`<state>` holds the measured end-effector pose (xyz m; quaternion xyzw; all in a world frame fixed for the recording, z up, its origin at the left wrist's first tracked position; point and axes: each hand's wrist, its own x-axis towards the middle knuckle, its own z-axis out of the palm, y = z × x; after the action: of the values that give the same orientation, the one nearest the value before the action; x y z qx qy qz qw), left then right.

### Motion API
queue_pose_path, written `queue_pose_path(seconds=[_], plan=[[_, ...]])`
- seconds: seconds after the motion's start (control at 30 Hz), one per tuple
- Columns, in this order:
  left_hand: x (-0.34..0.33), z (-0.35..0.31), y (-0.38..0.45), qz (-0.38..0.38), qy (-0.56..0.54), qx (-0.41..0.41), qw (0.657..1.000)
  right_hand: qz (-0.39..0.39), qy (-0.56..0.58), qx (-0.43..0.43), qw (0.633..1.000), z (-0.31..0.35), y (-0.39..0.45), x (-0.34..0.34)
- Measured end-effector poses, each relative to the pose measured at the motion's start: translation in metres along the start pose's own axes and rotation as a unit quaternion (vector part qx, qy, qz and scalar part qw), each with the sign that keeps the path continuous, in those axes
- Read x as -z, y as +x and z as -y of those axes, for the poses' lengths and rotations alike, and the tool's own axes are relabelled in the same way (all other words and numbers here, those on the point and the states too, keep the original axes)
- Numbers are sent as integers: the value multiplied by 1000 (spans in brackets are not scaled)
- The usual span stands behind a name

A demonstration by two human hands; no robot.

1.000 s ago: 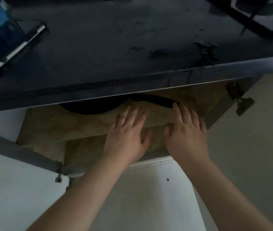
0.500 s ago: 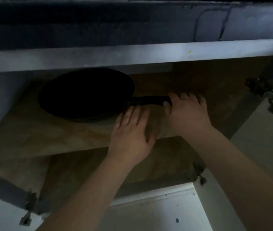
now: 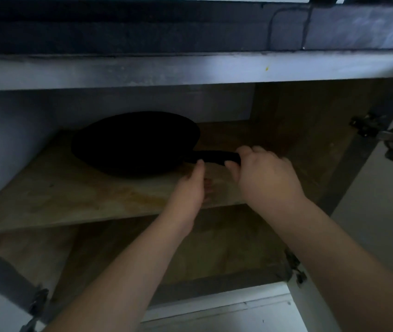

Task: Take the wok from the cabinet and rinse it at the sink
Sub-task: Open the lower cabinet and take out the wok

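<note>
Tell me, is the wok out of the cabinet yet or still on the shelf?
Still in. The wok sits flat on the upper shelf; the right hand grips its handle, the left hand beside it.

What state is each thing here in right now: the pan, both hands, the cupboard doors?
Wok: lying on the upper shelf, not lifted.
Right hand: gripping the wok's handle.
Left hand: fingers straight, reaching toward the handle, holding nothing.
Cabinet doors: open.
</note>
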<state>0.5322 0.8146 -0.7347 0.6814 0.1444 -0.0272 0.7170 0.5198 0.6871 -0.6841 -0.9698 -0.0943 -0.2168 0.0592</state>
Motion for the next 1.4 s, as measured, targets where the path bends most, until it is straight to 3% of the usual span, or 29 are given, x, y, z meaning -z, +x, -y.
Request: queue_pose_path(seconds=[0.13, 0.2, 0.3, 0.5, 0.57, 0.67, 0.77, 0.93, 1.13, 1.27, 1.4], plan=[[9, -8, 0, 103, -189, 75, 974, 34, 58, -6, 998, 11, -10, 3], [14, -11, 0, 115, -230, 95, 962, 116, 122, -44, 985, 14, -11, 7], [20, -11, -3, 125, -227, 123, 958, 239, 253, -114, 930, 19, -13, 9], [34, -7, 0, 131, -196, 131, 963, 373, 516, -199, 746, 38, -16, 0], [39, -9, 0, 134, -193, 129, 963, 402, 590, -221, 664, 41, -13, 1], [46, -9, 0, 138, -188, 125, 964, 410, 688, -280, 530, 46, -11, -5], [53, -7, 0, 160, -166, 140, 963, 417, 731, -296, 451, 50, -18, -17], [59, 1, -2, 195, -189, 188, 944, 408, 733, -309, 449, 55, -32, -25], [52, -5, -16, 189, -258, 226, 920, 391, 691, -350, 498, 62, -43, -9], [45, -15, -37, 132, -283, 249, 917, 369, 634, -368, 572, 74, -64, 9], [48, -28, -66, 102, -268, 297, 911, 363, 618, -385, 582, 81, -82, 35]])
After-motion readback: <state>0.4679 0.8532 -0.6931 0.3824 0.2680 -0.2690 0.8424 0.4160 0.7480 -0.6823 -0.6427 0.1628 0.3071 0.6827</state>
